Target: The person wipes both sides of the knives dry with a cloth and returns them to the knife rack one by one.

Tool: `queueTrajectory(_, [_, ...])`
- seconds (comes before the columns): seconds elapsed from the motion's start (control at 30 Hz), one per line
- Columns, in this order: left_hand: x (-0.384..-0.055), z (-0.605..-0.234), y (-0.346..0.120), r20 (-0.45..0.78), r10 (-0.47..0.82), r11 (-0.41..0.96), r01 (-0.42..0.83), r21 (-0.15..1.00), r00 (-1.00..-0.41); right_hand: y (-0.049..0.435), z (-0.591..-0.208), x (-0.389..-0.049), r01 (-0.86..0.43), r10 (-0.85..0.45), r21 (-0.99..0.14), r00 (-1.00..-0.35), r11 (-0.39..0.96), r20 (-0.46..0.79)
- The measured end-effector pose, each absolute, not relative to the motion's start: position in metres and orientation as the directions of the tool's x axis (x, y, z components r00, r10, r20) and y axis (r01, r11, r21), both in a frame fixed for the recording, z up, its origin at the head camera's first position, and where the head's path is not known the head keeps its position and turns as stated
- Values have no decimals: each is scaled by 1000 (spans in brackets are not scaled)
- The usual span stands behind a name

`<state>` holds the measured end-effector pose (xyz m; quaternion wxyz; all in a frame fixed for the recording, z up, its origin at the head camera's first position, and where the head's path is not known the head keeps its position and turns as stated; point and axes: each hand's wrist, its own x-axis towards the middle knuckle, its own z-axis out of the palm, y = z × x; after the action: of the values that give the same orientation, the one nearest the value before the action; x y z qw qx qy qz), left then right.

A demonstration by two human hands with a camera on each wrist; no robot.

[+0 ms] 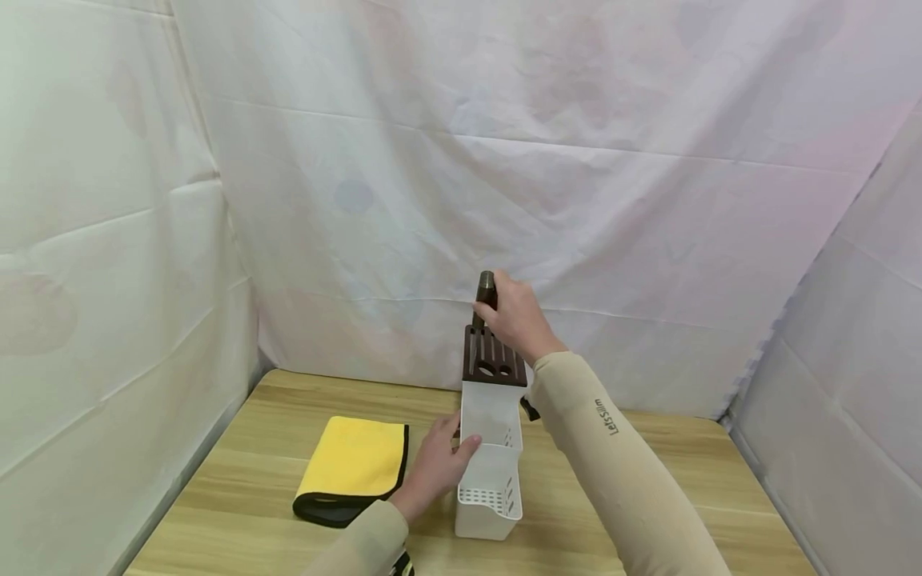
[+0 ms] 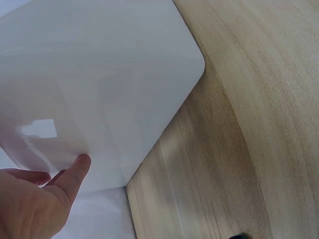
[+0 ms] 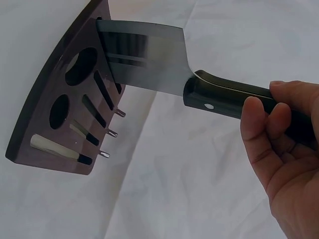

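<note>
My right hand [image 1: 520,316] grips the dark handle [image 3: 224,97] of a cleaver, fingers and thumb round it. The broad steel blade [image 3: 144,55] stands partly inside an end slot of the dark brown slotted top [image 3: 75,107]; its lower part is hidden within. That top caps a white plastic knife holder [image 1: 491,412] with stepped open compartments at the front. Against the holder's left side rests my left hand [image 1: 438,460], its fingertips [image 2: 82,162] touching the smooth wall and its thumb near the stepped rim.
A folded yellow cloth [image 1: 363,460] with black edging lies left of the holder on the wooden table [image 1: 281,408]. Beside the holder's right side a small black object [image 1: 530,409] shows, partly behind the right forearm. White curtains [image 1: 403,200] hang behind and at both sides.
</note>
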<state>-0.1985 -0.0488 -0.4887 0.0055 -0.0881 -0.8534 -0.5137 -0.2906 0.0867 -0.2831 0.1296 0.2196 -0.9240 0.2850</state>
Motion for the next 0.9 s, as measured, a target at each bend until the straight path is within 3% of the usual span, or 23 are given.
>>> queueTrajectory(0.9, [-196, -489, -48, 105, 150, 457, 163, 874, -983, 84, -307, -303, -435, -322, -488, -898, 757, 300])
